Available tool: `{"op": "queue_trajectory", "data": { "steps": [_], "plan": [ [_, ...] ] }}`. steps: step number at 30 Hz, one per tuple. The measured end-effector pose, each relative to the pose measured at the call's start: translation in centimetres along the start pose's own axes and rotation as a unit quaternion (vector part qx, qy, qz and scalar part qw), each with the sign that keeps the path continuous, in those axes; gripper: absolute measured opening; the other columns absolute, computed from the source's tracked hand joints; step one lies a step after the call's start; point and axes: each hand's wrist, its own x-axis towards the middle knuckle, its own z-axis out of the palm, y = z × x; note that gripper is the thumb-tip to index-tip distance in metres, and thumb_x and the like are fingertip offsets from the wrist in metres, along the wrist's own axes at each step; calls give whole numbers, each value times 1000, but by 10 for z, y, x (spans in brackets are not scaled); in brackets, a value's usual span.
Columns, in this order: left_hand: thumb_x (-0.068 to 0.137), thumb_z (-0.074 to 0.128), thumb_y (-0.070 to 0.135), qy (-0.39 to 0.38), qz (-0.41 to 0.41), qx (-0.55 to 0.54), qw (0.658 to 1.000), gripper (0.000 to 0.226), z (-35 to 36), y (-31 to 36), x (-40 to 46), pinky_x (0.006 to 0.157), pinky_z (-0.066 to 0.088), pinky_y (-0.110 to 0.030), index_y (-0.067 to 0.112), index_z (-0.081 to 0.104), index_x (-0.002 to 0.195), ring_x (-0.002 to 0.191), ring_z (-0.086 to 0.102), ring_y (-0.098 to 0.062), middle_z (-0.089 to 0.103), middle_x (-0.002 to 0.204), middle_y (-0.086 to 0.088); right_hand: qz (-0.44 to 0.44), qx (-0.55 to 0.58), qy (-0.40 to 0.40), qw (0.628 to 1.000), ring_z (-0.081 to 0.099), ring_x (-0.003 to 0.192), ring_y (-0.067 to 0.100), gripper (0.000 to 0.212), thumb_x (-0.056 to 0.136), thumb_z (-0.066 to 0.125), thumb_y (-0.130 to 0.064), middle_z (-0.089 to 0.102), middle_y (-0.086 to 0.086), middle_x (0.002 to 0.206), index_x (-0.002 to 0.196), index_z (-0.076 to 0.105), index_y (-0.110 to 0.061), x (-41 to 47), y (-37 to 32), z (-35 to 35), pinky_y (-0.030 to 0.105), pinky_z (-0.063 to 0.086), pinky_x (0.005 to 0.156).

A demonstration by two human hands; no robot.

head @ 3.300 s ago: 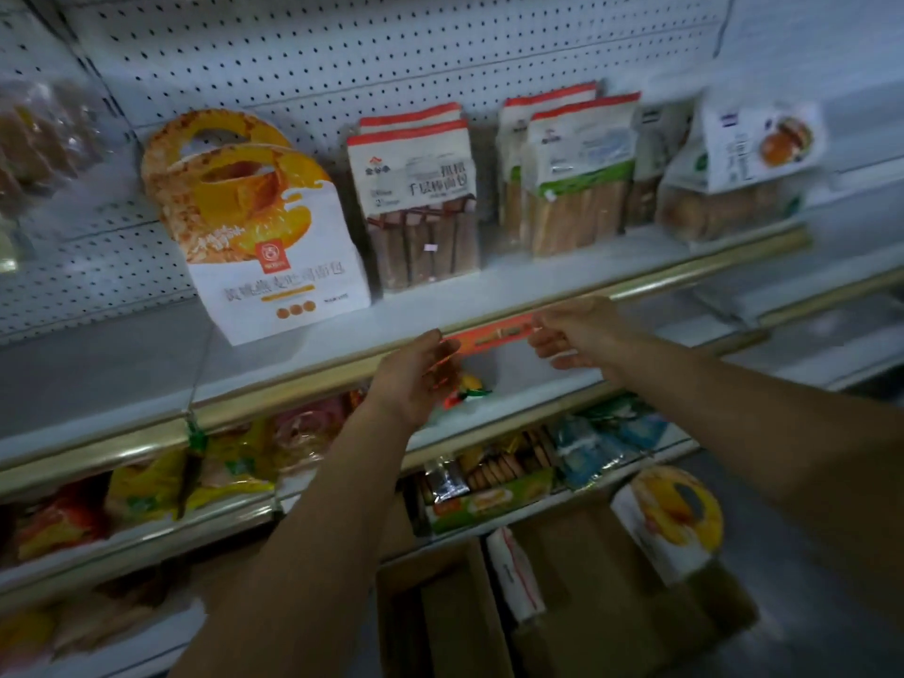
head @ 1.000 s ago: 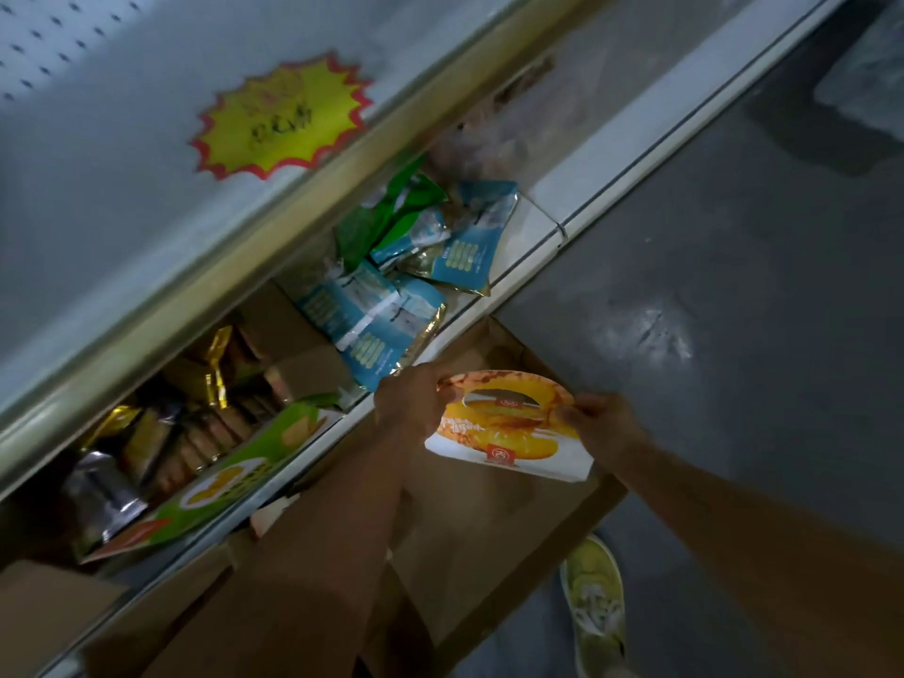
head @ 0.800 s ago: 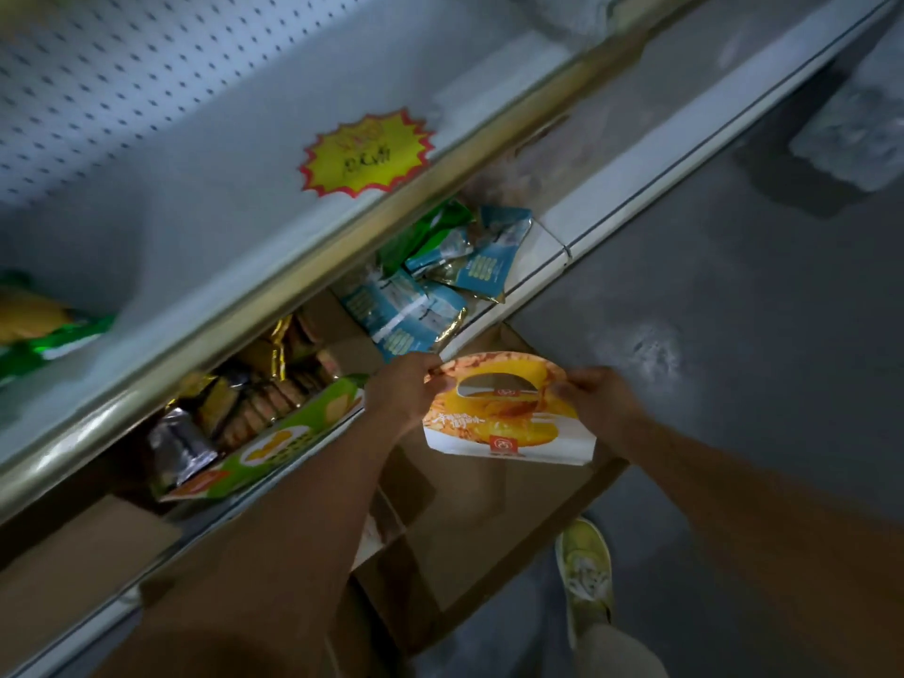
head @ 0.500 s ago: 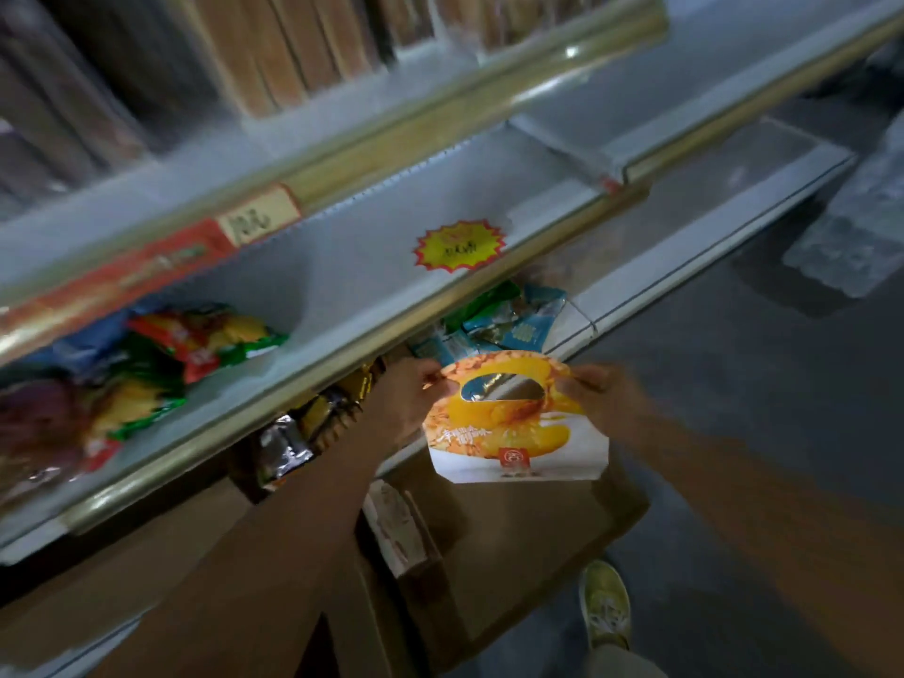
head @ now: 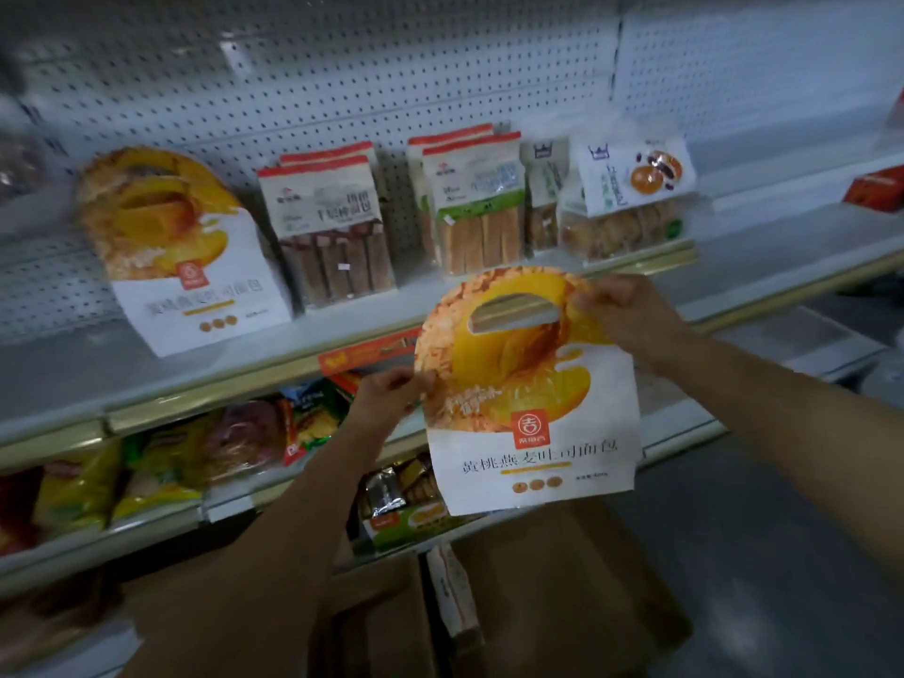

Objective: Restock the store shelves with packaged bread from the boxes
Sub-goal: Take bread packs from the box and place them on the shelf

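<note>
Now lifted from box height up to shelf height: bread package [head: 528, 398] pinched between left hand [head: 391, 398] and right hand [head: 631, 315], matching package [head: 181, 252] up-left; shelving likely next.

One head camera is looking forward and slightly down. It's facing the shelves [head: 303, 335] straight on from close, at arm's reach.

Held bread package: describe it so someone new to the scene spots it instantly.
Start at the white pegboard shelf with bread packs. In front of its edge, the left hand and right hand hold the bread package. Unlike its twin on the shelf, it hangs in the air, pinched at both sides.
</note>
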Motion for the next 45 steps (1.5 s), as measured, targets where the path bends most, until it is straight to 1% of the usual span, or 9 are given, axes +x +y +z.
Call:
{"op": "queue_trajectory", "data": {
  "steps": [9, 14, 19, 24, 27, 30, 37, 43, 45],
  "plan": [
    [100, 56, 14, 69, 100, -154, 980, 30, -44, 83, -46, 46, 39, -21, 13, 52, 70, 44, 39, -10, 44, 52, 2, -96, 31, 11, 995, 54, 63, 3, 11, 95, 61, -13, 61, 2, 78, 96, 70, -8, 0, -133, -3, 12, 42, 55],
    [101, 53, 13, 122, 103, -188, 969, 31, -58, 112, -49, 42, 38, -14, 17, 49, 71, 43, 44, -5, 49, 46, 11, -88, 55, -9, 995, 57, 75, 20, 22, 93, 63, -16, 63, 9, 80, 72, 66, -21, 10, -160, 3, 40, 51, 74],
    [102, 52, 13, 129, 93, -219, 963, 43, -82, 130, -51, 39, 33, -13, 20, 53, 59, 38, 41, -5, 47, 44, 6, -101, 97, -27, 990, 60, 60, -1, 12, 93, 64, -16, 63, -3, 76, 82, 67, -19, 21, -181, 14, 17, 49, 64],
    [98, 59, 21, 168, 63, -193, 965, 31, -98, 143, -59, 56, 47, -21, 21, 62, 67, 60, 58, -7, 65, 66, 6, -49, 172, -91, 980, 68, 93, 30, 28, 76, 80, -30, 73, 11, 103, 101, 73, -19, 28, -166, 17, 52, 53, 90],
    [97, 61, 25, 197, 39, -198, 959, 13, -104, 143, -59, 82, 46, -29, 20, 64, 85, 89, 61, -9, 70, 97, 3, 39, 81, -223, 971, 63, 94, 20, 54, 63, 81, -46, 71, -4, 103, 111, 67, -26, 36, -142, 18, 40, 47, 85],
    [98, 61, 25, 229, 26, -193, 954, 21, -106, 139, -56, 87, 41, -31, 23, 58, 77, 91, 55, -14, 62, 86, 7, 112, 16, -315, 942, 62, 98, 20, 22, 83, 73, -26, 71, -2, 102, 104, 66, -25, 44, -120, 31, 39, 47, 85],
    [100, 57, 27, 272, 23, -144, 951, 29, -116, 132, -45, 48, 36, -13, 30, 49, 72, 69, 46, -7, 49, 74, 12, 101, 57, -273, 955, 65, 80, 25, 6, 92, 65, -16, 70, 8, 89, 97, 65, -12, 70, -118, 72, 35, 53, 71],
    [93, 63, 27, 327, 1, -102, 939, 19, -153, 120, -38, 90, 57, -46, 18, 72, 79, 93, 70, -30, 73, 90, -14, 64, 53, -293, 953, 67, 82, 24, 12, 92, 65, -19, 71, 9, 90, 100, 65, -9, 99, -136, 112, 33, 52, 67],
    [92, 63, 28, 341, -8, -69, 938, 20, -177, 112, -33, 83, 59, -39, 14, 72, 80, 86, 71, -29, 73, 84, -16, 57, 49, -295, 953, 68, 82, 25, 14, 91, 66, -18, 72, 10, 91, 100, 66, -7, 103, -144, 132, 33, 52, 67]
  ]
}}
